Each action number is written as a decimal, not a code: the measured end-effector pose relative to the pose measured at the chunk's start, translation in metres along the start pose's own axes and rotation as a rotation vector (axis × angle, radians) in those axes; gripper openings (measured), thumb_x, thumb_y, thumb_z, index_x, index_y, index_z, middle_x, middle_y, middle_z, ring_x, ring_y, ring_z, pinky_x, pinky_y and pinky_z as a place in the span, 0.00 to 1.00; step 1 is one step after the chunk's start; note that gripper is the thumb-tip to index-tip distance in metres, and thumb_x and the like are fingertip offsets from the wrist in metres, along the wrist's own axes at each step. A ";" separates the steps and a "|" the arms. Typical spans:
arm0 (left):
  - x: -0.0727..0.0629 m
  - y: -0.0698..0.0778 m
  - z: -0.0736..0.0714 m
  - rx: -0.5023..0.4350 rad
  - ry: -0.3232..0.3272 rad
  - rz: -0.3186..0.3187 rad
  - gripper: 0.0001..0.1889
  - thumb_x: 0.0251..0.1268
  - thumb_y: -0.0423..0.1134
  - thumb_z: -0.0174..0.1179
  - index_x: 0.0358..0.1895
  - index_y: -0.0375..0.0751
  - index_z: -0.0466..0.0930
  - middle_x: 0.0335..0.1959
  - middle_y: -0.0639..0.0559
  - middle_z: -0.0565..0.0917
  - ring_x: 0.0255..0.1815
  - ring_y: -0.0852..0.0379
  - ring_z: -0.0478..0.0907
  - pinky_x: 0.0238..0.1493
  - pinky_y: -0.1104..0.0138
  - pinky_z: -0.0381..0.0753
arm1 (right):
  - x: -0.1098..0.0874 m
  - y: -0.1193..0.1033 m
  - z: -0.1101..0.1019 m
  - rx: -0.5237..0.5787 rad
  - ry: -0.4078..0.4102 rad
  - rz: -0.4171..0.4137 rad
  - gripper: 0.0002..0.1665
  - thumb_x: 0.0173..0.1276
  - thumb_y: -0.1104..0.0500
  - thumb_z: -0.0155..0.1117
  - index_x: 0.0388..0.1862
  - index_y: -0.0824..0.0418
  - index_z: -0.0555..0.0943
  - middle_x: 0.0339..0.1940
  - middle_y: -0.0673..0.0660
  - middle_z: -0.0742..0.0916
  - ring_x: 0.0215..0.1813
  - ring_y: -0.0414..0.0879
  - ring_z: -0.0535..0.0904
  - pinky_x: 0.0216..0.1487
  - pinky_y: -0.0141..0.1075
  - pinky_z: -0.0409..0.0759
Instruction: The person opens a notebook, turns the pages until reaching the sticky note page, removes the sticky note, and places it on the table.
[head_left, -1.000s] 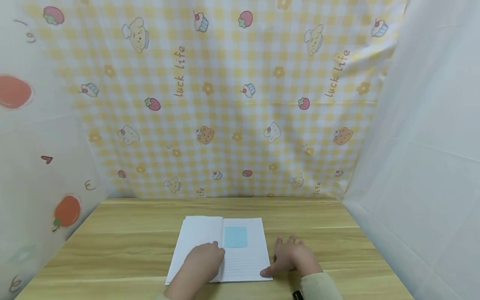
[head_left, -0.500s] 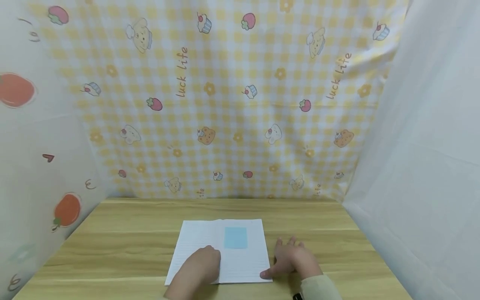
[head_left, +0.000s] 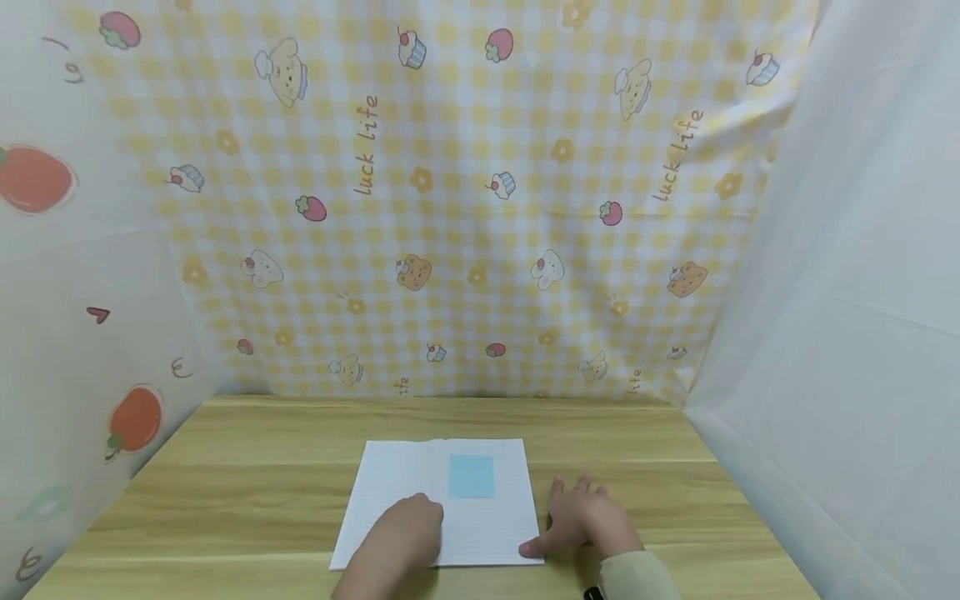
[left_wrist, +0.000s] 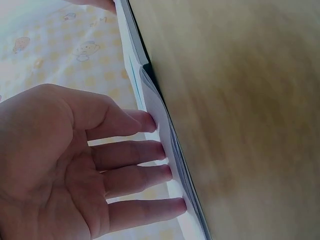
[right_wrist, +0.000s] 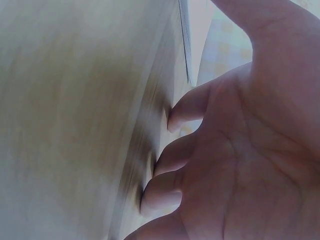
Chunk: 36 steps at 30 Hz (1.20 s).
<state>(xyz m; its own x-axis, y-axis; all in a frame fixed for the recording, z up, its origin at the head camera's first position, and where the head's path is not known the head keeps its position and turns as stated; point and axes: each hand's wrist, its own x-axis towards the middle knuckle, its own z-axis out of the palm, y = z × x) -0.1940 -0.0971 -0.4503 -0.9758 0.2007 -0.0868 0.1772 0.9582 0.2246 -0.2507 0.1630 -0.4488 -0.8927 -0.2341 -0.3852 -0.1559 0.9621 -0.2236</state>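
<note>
An open lined notebook (head_left: 491,533) lies on the wooden table in the head view. A light blue square sticky note (head_left: 472,477) is on the upper part of its right page. My left hand (head_left: 405,529) presses near the centre fold, and the left wrist view shows its fairly straight fingertips (left_wrist: 162,172) touching the paper. At the lower right corner of the notebook, the thumb of my right hand (head_left: 581,517) rests on the page. The other right fingers (right_wrist: 162,192) spread onto the tabletop beside it. Neither hand grips anything.
A small black object (head_left: 593,593) shows at the bottom edge by the right sleeve (head_left: 637,575), mostly cut off. The wooden table (head_left: 225,500) reaches back to a yellow checked curtain (head_left: 450,233). White cloth (head_left: 840,333) hangs along the right side.
The left page has settled flat, its top edge now lower. My left hand has shifted slightly left and nearer to me along the fold. My right hand has stayed in place.
</note>
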 end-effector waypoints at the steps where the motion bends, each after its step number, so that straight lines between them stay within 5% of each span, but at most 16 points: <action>1: 0.000 0.000 0.000 -0.002 0.001 -0.004 0.05 0.64 0.27 0.60 0.32 0.33 0.85 0.26 0.44 0.82 0.26 0.52 0.72 0.35 0.54 0.85 | 0.000 0.000 0.000 0.000 -0.001 0.000 0.77 0.50 0.22 0.77 0.83 0.71 0.60 0.79 0.90 0.57 0.79 0.91 0.52 0.75 0.81 0.57; 28: -0.002 -0.009 0.001 0.004 0.013 0.003 0.05 0.64 0.27 0.60 0.34 0.32 0.87 0.29 0.44 0.82 0.28 0.53 0.73 0.41 0.53 0.87 | 0.006 -0.007 0.002 -0.011 0.021 -0.011 0.77 0.49 0.22 0.78 0.82 0.71 0.62 0.78 0.91 0.59 0.77 0.92 0.55 0.71 0.83 0.61; 36: -0.002 -0.010 0.004 0.012 0.022 0.041 0.06 0.62 0.25 0.60 0.30 0.34 0.85 0.26 0.46 0.81 0.25 0.55 0.69 0.33 0.59 0.82 | 0.003 -0.002 0.006 -0.001 0.016 -0.010 0.76 0.50 0.24 0.78 0.82 0.72 0.61 0.78 0.91 0.58 0.77 0.92 0.53 0.71 0.84 0.60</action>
<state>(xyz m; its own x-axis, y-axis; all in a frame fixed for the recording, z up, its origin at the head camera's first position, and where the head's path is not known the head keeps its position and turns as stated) -0.1930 -0.1063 -0.4562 -0.9703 0.2353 -0.0566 0.2182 0.9517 0.2158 -0.2503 0.1593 -0.4549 -0.8977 -0.2417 -0.3685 -0.1654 0.9598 -0.2267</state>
